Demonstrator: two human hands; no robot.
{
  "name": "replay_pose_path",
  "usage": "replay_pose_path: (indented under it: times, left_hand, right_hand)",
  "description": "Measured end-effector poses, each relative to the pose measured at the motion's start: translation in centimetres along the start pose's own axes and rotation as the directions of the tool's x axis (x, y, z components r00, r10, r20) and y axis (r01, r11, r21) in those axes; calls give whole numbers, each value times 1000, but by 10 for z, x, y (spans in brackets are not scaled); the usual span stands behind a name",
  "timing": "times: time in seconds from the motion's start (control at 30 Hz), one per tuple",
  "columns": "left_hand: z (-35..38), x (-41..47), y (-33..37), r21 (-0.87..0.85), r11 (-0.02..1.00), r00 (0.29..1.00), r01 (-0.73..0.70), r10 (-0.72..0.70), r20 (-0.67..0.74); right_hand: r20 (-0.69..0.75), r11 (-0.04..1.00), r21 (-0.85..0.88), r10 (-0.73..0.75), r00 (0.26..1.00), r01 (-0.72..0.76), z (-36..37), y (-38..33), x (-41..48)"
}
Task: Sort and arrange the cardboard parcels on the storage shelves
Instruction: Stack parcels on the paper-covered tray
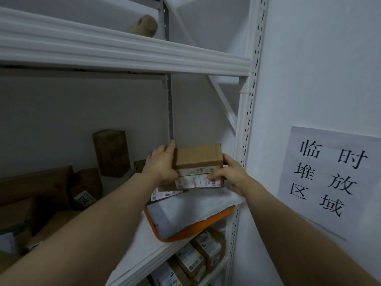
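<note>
A small cardboard parcel (199, 159) with a white shipping label on its near face sits at the right end of the middle shelf (144, 250), on top of a flat labelled parcel (165, 193). My left hand (161, 164) grips its left side, index finger stretched up along the far corner. My right hand (226, 174) holds its right side, thumb pressed on the label. Under them lies a white padded mailer (185, 211) on an orange envelope (195, 228) that overhangs the shelf edge.
A tall brown box (111, 152) stands at the back; several darker parcels (51, 190) fill the left. Labelled boxes (195, 256) line the shelf below. A tan roll (144, 25) lies on the upper shelf. A white upright (247, 120) and a paper wall sign (329, 178) are at right.
</note>
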State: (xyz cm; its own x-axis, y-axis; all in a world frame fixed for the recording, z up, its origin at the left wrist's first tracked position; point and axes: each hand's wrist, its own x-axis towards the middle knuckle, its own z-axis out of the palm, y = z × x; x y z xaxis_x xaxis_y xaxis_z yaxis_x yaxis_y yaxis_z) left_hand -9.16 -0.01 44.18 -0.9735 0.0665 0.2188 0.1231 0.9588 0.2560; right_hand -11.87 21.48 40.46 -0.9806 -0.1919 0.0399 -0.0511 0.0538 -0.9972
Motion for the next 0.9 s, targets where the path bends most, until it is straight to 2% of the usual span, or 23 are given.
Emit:
replay_pose_path:
  times: [0.13, 0.3, 0.37, 0.53, 0.7, 0.9]
  left_hand:
    - [-2, -4, -8, -192, 963, 977, 189, -205, -63]
    - [3, -8, -18, -147, 928, 935, 343, -353, -45]
    - [8, -6, -24, -104, 927, 931, 361, -365, -16]
    - [20, 0, -35, -6, 932, 931, 361, -360, 52]
    - [36, 16, -44, 78, 933, 928, 352, -359, 97]
    - [51, 52, -45, 172, 942, 941, 288, -312, 131]
  right_hand:
    - [-100, 992, 92, 100, 990, -91, -11, 9, 3]
    - [-297, 985, 152, 121, 947, -78, -8, 29, 20]
    - [-366, 981, 171, 148, 919, -90, -4, 38, 31]
    - [-459, 990, 131, 108, 882, -53, 4, 50, 52]
    - [-589, 988, -88, 49, 807, -125, 15, 57, 77]
    - [-514, 961, -163, 110, 851, -223, 20, 61, 124]
